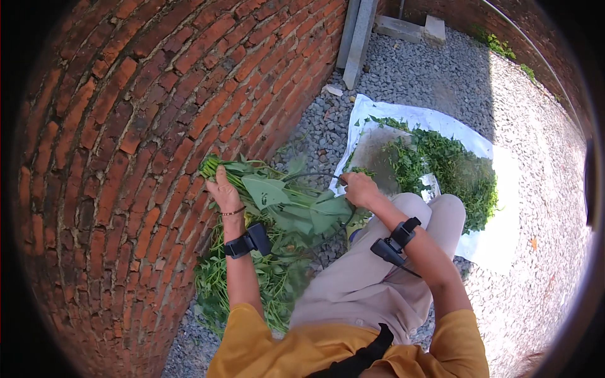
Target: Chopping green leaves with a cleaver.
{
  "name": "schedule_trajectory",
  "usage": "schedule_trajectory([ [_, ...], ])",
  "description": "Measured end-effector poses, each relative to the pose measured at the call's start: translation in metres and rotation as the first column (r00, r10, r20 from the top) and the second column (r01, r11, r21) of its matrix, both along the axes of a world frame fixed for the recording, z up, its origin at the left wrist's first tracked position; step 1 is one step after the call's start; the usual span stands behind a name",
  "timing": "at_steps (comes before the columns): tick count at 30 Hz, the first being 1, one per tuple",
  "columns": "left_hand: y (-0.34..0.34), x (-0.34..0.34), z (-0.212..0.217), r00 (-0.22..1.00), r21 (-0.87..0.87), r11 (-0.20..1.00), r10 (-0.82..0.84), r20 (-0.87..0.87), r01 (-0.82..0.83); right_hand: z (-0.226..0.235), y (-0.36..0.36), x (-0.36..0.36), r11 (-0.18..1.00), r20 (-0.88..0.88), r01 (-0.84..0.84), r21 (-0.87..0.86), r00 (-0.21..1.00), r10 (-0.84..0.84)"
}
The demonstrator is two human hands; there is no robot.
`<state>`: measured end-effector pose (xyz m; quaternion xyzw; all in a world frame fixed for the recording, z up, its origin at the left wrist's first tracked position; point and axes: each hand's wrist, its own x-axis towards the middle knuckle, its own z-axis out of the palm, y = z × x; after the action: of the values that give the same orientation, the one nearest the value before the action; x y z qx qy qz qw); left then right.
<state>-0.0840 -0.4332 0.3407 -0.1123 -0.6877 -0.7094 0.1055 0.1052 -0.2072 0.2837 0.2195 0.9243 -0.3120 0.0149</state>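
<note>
My left hand (222, 191) is wrapped round a bundle of long-stemmed leafy greens (268, 190), close to the brick wall. The pale green stem ends stick out past the hand on the wall side, and the broad leaves spread to the right. My right hand (361, 191) is closed at the leafy end of the bundle, above my knee; what its fingers grip is hidden. A thin dark curved line runs over the leaves and meets that hand. Below the bundle, a heap of loose greens (233, 286) lies on the gravel against the wall.
A white sheet (428, 114) on the gravel carries a pile of picked green leaves (454, 164) beyond my knees. The brick wall (138, 157) rises close on the left. A grey post (359, 47) and concrete blocks (403, 29) stand at the back.
</note>
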Motion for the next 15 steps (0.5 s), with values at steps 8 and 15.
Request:
schedule_trajectory([
  [8, -0.048, -0.088, 0.122, 0.808, 0.265, 0.826, 0.553, -0.203, -0.498, -0.022, -0.029, -0.011, 0.987, 0.324, -0.152, -0.054, 0.932, 0.161],
  [15, 0.006, -0.094, 0.207, 0.367, 0.207, 0.933, 0.31, -0.877, -0.294, -0.001, -0.229, 0.023, 0.371, 0.146, -0.7, -0.61, 0.361, 0.921],
])
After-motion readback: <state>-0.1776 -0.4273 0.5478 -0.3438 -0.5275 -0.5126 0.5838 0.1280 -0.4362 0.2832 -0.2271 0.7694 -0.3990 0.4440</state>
